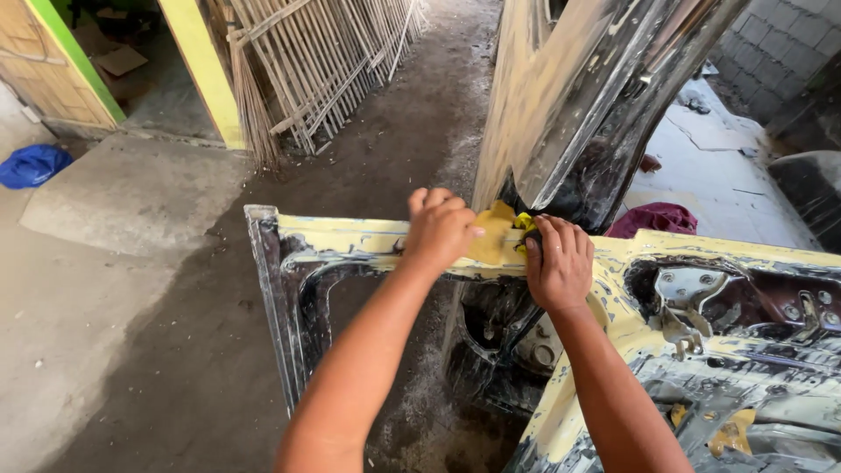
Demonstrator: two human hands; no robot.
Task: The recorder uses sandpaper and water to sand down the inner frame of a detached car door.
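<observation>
- The car body panel (613,263) is the biggest thing here. It lies across the view under both hands and runs off to the right of them, its top rail smeared with pale yellow filler and its lower metal scratched bare and shiny.
- A second bare-metal panel (578,96) stands upright just beyond the hands, leaning up and away to the top of the view.
- The dirt floor (175,350) spreads out below and to the left of the hands, dark and damp near the panel, paler further left.
- A stack of bamboo slats (324,61) leans against a yellow-green door frame (206,70), well beyond the left hand.
- A dark red cloth (657,217) lies just beyond the right hand, behind the rail; a blue bag (31,165) sits far off to the left.
- The left hand (438,229) is curled, fingers folded down, pressing a yellow sanding sheet (492,235) flat onto the rail.
- The right hand (559,263) is closed round the sheet's other end, where a brighter yellow bit (524,221) bunches at its fingertips; what exactly that bit is, I cannot tell.
- As a judgement: much of the rail is rubbed down already, with metal showing through in patches, but thick yellow filler remains on the rail either side of the hands and down the right-hand section, so a fair share looks left.
</observation>
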